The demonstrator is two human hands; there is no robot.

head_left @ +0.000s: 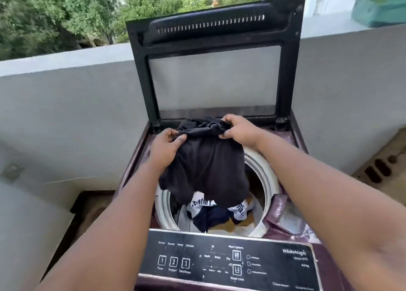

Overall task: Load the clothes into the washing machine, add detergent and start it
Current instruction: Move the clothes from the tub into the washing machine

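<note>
Now both arms reach forward; left hand (168, 144) and right hand (238, 129) pinch the black garment (206, 165) above the drum (267, 180).

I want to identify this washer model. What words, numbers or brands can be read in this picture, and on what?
"WhiteMagic": top right of the control panel.
"1", "2", "3": three boxed buttons at panel left.
"UMMY", partly covered: white waistband in the drum.
Model line under the brand, button captions, program and option labels: too blurred to read.

Both hands, left (168, 144) & right (238, 129), grip black garment (206, 165) over washer drum (269, 180).
</note>
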